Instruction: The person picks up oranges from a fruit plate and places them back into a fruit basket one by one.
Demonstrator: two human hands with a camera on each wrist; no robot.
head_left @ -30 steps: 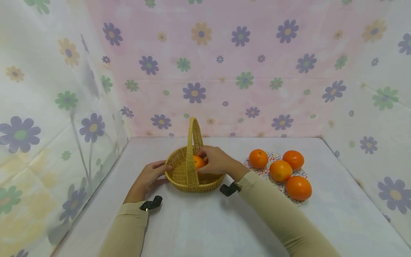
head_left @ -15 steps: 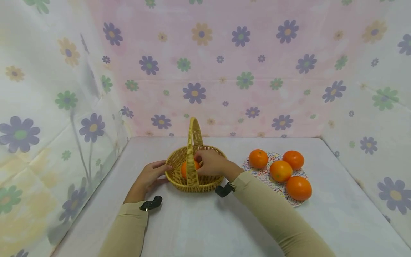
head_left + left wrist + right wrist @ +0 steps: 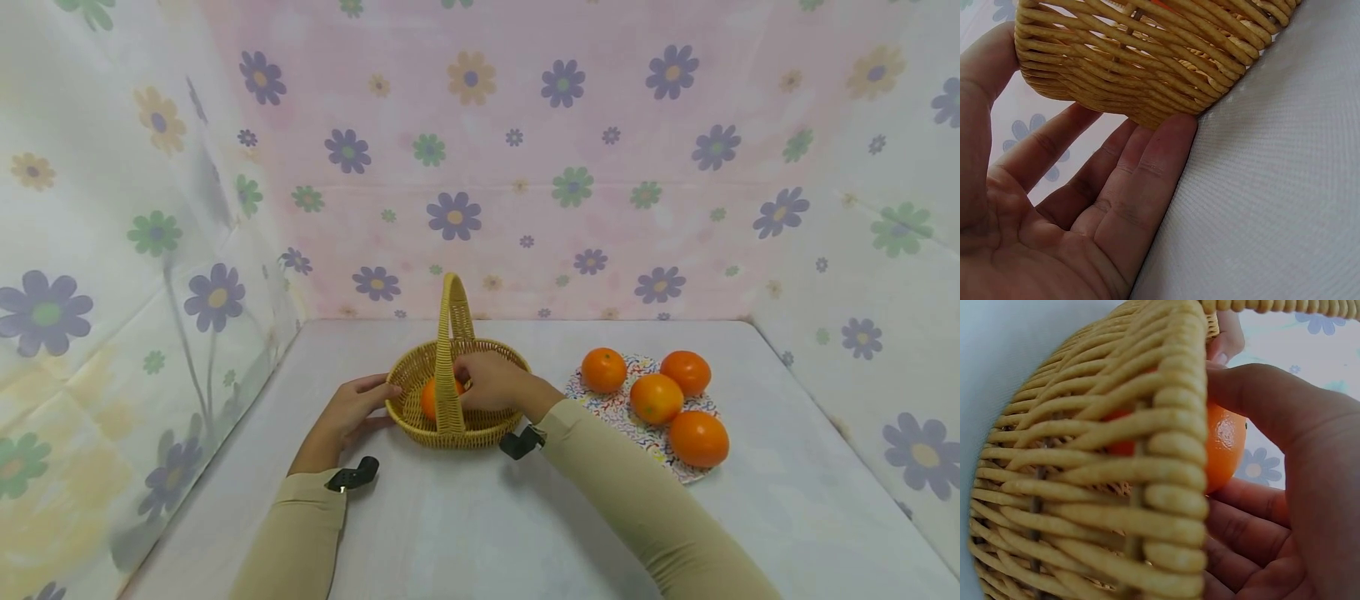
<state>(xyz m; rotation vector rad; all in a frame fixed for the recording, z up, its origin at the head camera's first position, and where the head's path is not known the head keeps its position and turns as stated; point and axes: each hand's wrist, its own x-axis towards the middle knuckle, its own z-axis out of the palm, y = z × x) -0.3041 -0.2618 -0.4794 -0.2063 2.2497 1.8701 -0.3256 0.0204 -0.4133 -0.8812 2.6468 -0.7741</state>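
Note:
A yellow wicker basket (image 3: 480, 437) with a tall arched handle (image 3: 447, 358) stands near the middle of the table. My left hand (image 3: 358, 410) holds its left side, thumb over the rim. In the left wrist view, the fingers (image 3: 1154, 169) reach along the outside to the basket's lower edge. My right hand (image 3: 491, 382) is inside the basket, thumb and fingers around an orange (image 3: 429, 400). The handle covers part of that fruit in the head view. From the right wrist, the orange (image 3: 1225, 447) shows behind the woven wall, between thumb and fingers.
To the right lies a round plate (image 3: 618, 410) with a colourful squiggle pattern, bearing several oranges (image 3: 656, 399). A white cloth covers the table (image 3: 435, 525). Flowered fabric (image 3: 517, 217) walls in the back and both sides.
My right hand has moved left and a little down within the basket, bringing the orange from right of the handle to its left. The left hand has stayed on the rim.

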